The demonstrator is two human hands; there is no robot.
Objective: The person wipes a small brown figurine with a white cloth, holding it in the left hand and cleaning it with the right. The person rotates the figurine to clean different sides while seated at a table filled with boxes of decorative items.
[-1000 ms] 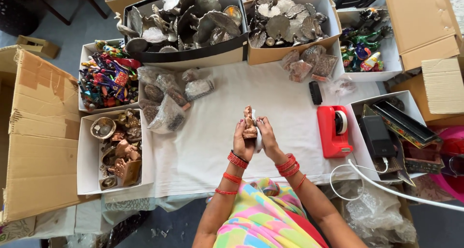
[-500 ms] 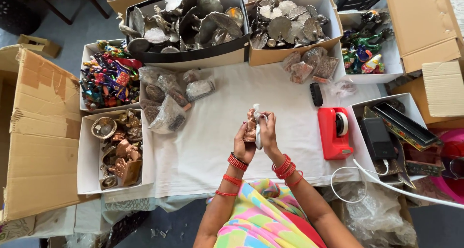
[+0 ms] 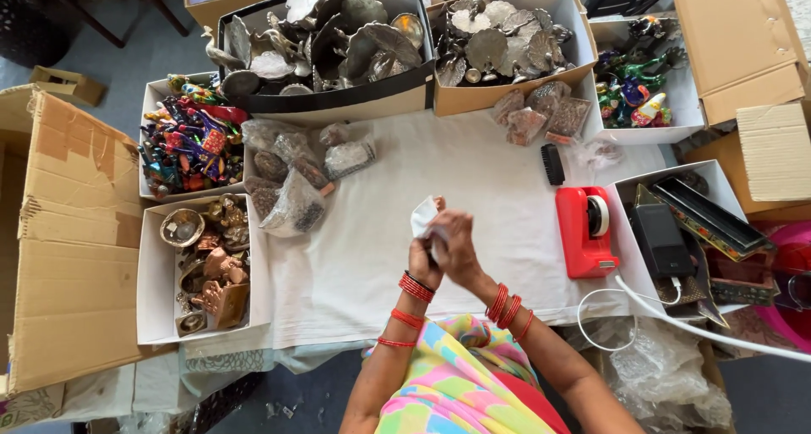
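Both hands, left hand [image 3: 422, 261] and right hand [image 3: 456, 248], are pressing together around a small white wrapper [image 3: 421, 217]; it is sticking up from the left hand's side.

White cloth [image 3: 473, 172], red tape dispenser [image 3: 581, 231], red bangles [image 3: 505, 305], multicoloured patterned garment [image 3: 448, 383], brown cardboard box [image 3: 68, 248].

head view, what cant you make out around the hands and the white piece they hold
- White piece, head view: mostly covered by the left hand and right hand; its kind is unclear.
- Right hand's fingertips: hidden behind the left hand.
- Plastic packets: contents too small to tell.
- Pink tub: cut by the right edge.
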